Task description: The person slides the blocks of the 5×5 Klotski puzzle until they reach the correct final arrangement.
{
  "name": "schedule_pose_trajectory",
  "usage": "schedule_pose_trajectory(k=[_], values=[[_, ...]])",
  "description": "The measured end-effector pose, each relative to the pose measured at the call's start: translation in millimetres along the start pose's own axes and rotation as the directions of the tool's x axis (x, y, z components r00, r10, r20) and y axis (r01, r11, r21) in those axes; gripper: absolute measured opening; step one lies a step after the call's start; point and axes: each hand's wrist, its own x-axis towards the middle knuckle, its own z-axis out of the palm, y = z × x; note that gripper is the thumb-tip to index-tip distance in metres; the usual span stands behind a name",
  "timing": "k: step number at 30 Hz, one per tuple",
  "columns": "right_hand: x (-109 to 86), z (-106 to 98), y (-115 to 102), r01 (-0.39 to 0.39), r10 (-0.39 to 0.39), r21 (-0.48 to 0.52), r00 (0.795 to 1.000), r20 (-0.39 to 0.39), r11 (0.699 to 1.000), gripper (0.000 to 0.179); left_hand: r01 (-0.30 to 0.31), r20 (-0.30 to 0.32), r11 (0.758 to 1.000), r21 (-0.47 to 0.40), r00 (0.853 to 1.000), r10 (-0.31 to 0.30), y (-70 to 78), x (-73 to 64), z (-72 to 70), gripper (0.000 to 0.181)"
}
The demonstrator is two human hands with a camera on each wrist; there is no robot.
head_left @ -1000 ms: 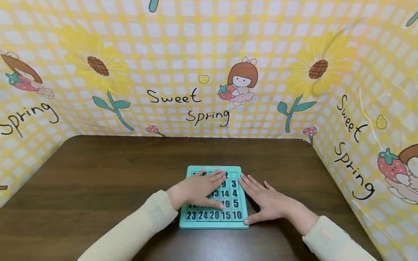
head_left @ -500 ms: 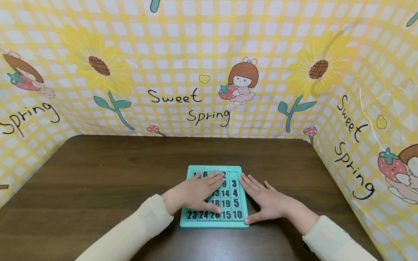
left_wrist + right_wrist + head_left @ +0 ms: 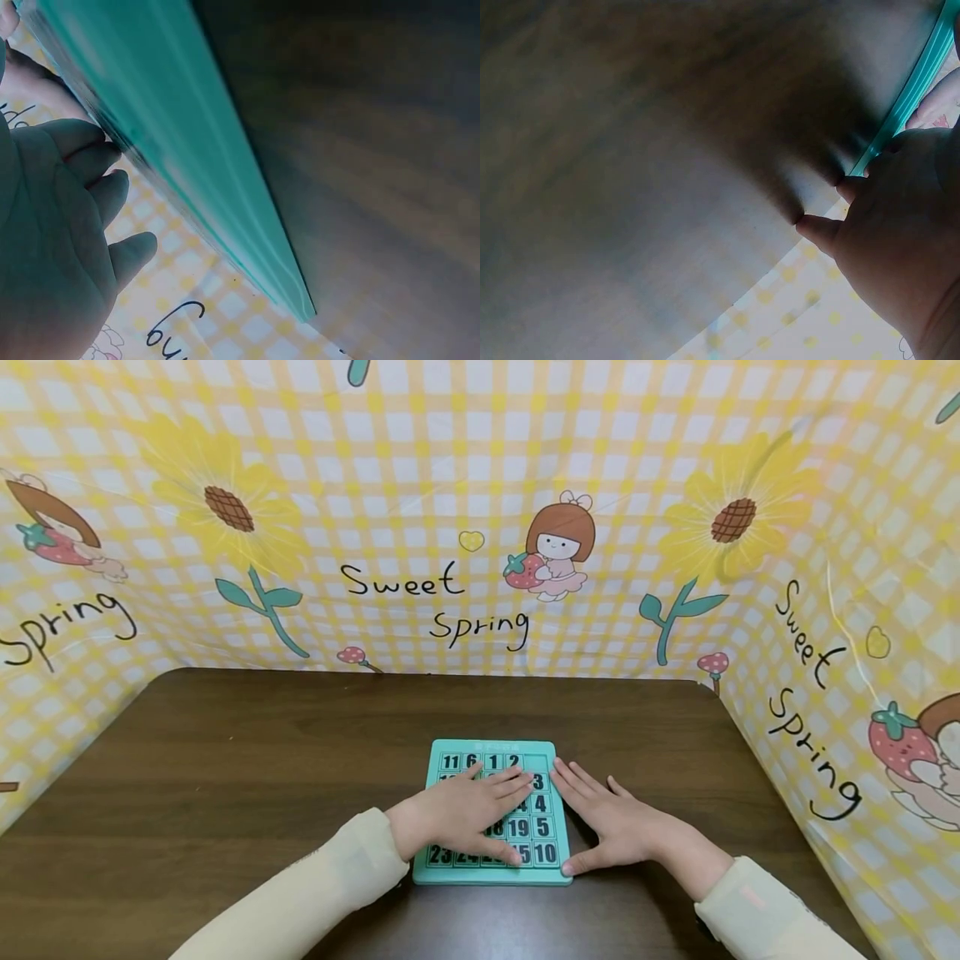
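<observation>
A turquoise sliding number puzzle (image 3: 491,878) lies flat on the brown table, its vacant slot (image 3: 536,763) at the far right corner. The top row reads 11, 6, 1, 2. My left hand (image 3: 465,814) is spread over the tiles, fingertips by the 3 tile (image 3: 538,782); it hides much of the middle. The left wrist view has its palm (image 3: 52,225) facing the board's side (image 3: 187,142). My right hand (image 3: 618,831) steadies the right side with straight fingers, thumb at the near right corner. Below that hand, the right wrist view gives the board's edge (image 3: 904,112).
The dark wooden table (image 3: 262,760) extends around the puzzle. A yellow checked cloth (image 3: 405,468) printed with flowers and "Sweet Spring" stands as a wall behind and on both sides.
My left hand has shifted nearer and to the right, baring the top row and covering the 9 tile. The right hand and board stay put.
</observation>
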Motion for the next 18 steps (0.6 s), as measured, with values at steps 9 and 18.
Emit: schedule_pose_trajectory(k=[9, 18], values=[[-0.7, -1.4, -0.5, 0.012, -0.012, 0.011, 1.000, -0.005, 1.000, 0.119, 0.035, 0.013, 0.999, -0.027, 0.999, -0.035, -7.4, 8.1, -3.5, 0.093], [-1.9, -1.2, -1.1, 0.014, -0.014, 0.020, 1.000, -0.006, 1.000, 0.119, 0.063, 0.010, 0.995, -0.078, 0.998, -0.062, -17.4, 18.1, -3.7, 0.093]])
